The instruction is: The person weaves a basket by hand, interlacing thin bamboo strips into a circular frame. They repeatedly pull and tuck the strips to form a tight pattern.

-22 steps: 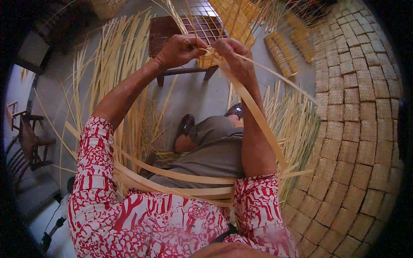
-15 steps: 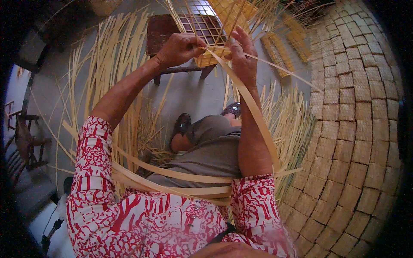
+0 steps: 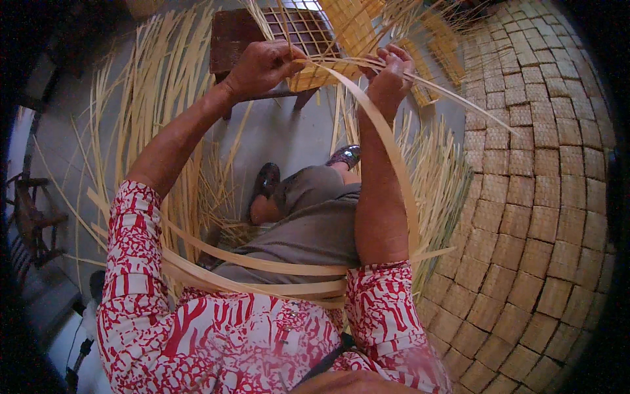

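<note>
My left hand is closed, its thumb and fingertips pinching a pale flat strip at the left corner of a yellow woven piece. Upright strips rise from this piece in an open lattice. Out to the right, my right hand curls its fingers around thin strips running off the piece, and their ends stick out past the hand. One wide strip bends from near my left fingertips down along my right forearm. More long strips lie across my lap, passing under both arms.
Behind the work stands a dark brown low stool. Loose split strips cover the floor at left and at right. Woven yellow pieces lie at the back. Rows of woven tiles or mats line the right side. A wooden chair is far left.
My right hand has moved right and a little down, its raised fingers now curled over the strips. My left hand and the woven piece have shifted slightly up and left in the picture.
</note>
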{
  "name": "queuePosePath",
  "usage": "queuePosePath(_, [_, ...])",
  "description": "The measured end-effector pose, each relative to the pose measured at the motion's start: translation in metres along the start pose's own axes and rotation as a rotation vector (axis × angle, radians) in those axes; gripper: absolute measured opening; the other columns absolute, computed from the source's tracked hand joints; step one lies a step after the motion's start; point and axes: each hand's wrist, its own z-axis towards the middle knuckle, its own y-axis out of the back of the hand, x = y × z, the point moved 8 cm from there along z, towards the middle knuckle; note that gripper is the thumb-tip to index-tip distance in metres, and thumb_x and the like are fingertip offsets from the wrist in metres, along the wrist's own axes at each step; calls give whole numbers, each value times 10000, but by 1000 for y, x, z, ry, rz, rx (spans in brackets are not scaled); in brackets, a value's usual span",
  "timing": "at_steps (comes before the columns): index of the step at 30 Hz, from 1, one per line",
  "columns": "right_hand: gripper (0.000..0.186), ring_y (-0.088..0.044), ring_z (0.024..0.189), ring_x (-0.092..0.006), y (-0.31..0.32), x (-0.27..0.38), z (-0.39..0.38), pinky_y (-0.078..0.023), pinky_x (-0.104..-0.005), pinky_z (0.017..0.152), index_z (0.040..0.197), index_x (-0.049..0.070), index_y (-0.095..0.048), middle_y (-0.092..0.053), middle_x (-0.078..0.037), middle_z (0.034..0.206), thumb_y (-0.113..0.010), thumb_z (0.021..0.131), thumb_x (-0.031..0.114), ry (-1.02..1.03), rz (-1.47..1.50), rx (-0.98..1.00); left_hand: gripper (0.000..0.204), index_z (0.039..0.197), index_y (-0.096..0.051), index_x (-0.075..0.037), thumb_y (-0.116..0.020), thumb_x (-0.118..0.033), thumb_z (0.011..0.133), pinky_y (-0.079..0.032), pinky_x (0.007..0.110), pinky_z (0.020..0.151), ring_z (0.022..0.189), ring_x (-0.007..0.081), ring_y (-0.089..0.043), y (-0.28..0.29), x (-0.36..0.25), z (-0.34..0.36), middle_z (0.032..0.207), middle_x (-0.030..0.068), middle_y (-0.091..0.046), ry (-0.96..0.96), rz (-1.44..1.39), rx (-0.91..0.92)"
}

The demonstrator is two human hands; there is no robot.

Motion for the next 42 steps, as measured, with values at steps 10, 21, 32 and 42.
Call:
queuePosePath(10, [519,-567,961,-178,-13,25,13,-484,-277,691,1446,109,-370,-530,-101,1330,-460,954,248,-108,-169,218,177,999,-677,-39,-631,-196,931,-569,333,690,771,195,-700,-1,6,3,916,119,-673,32,-48,-72])
queuePosePath(21, [218,-566,883,-213,-4,28,29,-517,-346,750,1086,39,-552,-563,-114,1031,-498,949,200,-66,-86,133,158,924,-691,-47,-666,-202,903,-509,316,586,639,181,-639,11,3,6,743,93,-632,15,-106,-233])
queuePosePath(32, [397,-540,864,-280,34,-38,14,-442,-508,868,900,106,-558,-606,-89,924,-448,947,484,-566,966,-356,192,844,-691,-21,-672,-207,892,-488,343,552,600,221,-631,6,3,19,697,108,-620,67,-53,-202])
queuePosePath(42, [489,-569,758,-286,69,-2,1,-418,-484,721,853,89,-548,-616,-106,787,-360,911,536,-398,867,-406,255,882,-692,-5,-662,-256,912,-522,311,592,645,154,-670,8,16,11,722,104,-662,235,-182,-166])
